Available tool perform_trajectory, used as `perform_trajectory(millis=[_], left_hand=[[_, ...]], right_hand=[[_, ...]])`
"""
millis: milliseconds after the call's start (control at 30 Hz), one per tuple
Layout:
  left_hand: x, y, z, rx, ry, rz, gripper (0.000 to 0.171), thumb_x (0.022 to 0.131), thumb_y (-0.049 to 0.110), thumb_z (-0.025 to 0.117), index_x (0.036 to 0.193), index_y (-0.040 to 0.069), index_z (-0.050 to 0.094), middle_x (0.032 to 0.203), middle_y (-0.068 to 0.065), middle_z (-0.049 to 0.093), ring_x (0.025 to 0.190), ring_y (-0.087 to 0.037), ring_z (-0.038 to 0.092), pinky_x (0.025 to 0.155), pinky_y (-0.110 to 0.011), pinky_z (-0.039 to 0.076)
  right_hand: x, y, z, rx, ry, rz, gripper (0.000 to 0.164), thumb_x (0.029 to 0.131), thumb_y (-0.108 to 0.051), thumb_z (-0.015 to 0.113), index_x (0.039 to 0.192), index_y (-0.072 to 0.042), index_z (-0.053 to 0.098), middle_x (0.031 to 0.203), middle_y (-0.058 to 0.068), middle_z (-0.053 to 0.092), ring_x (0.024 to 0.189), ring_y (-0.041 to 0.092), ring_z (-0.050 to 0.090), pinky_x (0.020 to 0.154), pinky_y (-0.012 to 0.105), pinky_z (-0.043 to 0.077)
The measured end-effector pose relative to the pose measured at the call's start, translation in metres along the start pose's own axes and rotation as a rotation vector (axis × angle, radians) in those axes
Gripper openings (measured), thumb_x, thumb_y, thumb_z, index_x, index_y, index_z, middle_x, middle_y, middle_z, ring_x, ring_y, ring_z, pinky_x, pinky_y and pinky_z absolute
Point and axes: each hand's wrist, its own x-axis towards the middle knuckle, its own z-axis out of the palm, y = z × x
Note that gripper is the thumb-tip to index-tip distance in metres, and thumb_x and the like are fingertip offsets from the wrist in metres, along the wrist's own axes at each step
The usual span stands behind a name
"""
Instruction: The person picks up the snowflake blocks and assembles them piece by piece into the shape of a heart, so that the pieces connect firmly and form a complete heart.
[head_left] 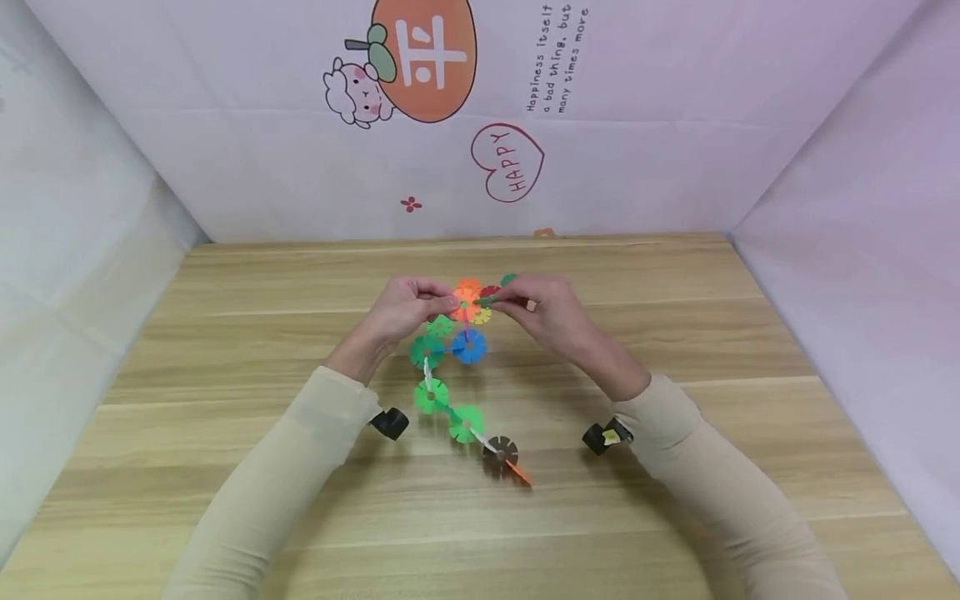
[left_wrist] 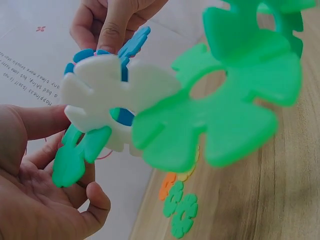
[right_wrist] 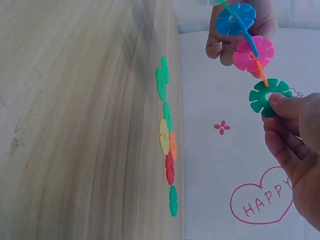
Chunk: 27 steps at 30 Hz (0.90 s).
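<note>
A chain of notched, flower-shaped plastic discs hangs between the hands, with a blue disc, a pink disc, a white disc and light green discs in it. My left hand pinches the orange disc at the chain's upper end. Between thumb and fingers, my right hand holds a dark green disc at the orange disc's edge. Whether their slots are engaged, I cannot tell. The chain's lower end has a dark brown disc and another orange disc.
Several loose discs lie along the back of the wooden table, including a red disc, a yellow disc and a green disc. A white printed backdrop rises behind the table, with white side walls.
</note>
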Motion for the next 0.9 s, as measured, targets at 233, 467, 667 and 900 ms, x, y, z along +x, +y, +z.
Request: perform_trajectory(millis=[233, 467, 667, 900], left_hand=[[-0.002, 0.001, -0.002, 0.0, -0.013, 0.005, 0.015, 0.096, 0.01, 0.069, 0.104, -0.002, 0.071, 0.085, -0.001, 0.071, 0.083, -0.018, 0.064, 0.094, -0.05, 0.045], [-0.004, 0.001, -0.005, -0.007, -0.038, 0.021, 0.013, 0.096, 0.011, 0.069, 0.101, -0.002, 0.071, 0.081, -0.002, 0.069, 0.077, -0.019, 0.06, 0.087, -0.047, 0.045], [-0.006, -0.003, -0.012, 0.019, -0.046, 0.022, 0.014, 0.096, 0.012, 0.07, 0.103, 0.0, 0.072, 0.084, 0.001, 0.07, 0.082, -0.022, 0.058, 0.087, -0.045, 0.044], [-0.004, -0.011, -0.015, 0.007, -0.019, 0.0, 0.024, 0.097, 0.008, 0.067, 0.117, -0.005, 0.07, 0.1, -0.007, 0.07, 0.087, -0.029, 0.055, 0.085, -0.041, 0.045]], right_hand=[[0.005, -0.007, -0.001, -0.041, -0.037, -0.023, 0.015, 0.082, 0.008, 0.078, 0.088, -0.006, 0.076, 0.081, 0.003, 0.071, 0.068, 0.011, 0.061, 0.059, 0.024, 0.05], [0.008, -0.011, 0.002, -0.013, -0.067, -0.008, 0.01, 0.083, 0.006, 0.078, 0.089, -0.002, 0.075, 0.084, 0.008, 0.073, 0.071, 0.013, 0.063, 0.062, 0.026, 0.053], [0.012, -0.007, 0.004, -0.035, -0.11, 0.09, 0.005, 0.087, -0.001, 0.078, 0.091, -0.002, 0.076, 0.084, 0.005, 0.073, 0.071, 0.012, 0.064, 0.066, 0.03, 0.055], [0.014, 0.026, -0.007, -0.045, -0.197, 0.43, 0.02, 0.089, -0.02, 0.079, 0.102, -0.007, 0.074, 0.09, 0.001, 0.071, 0.078, 0.017, 0.062, 0.07, 0.034, 0.054]])
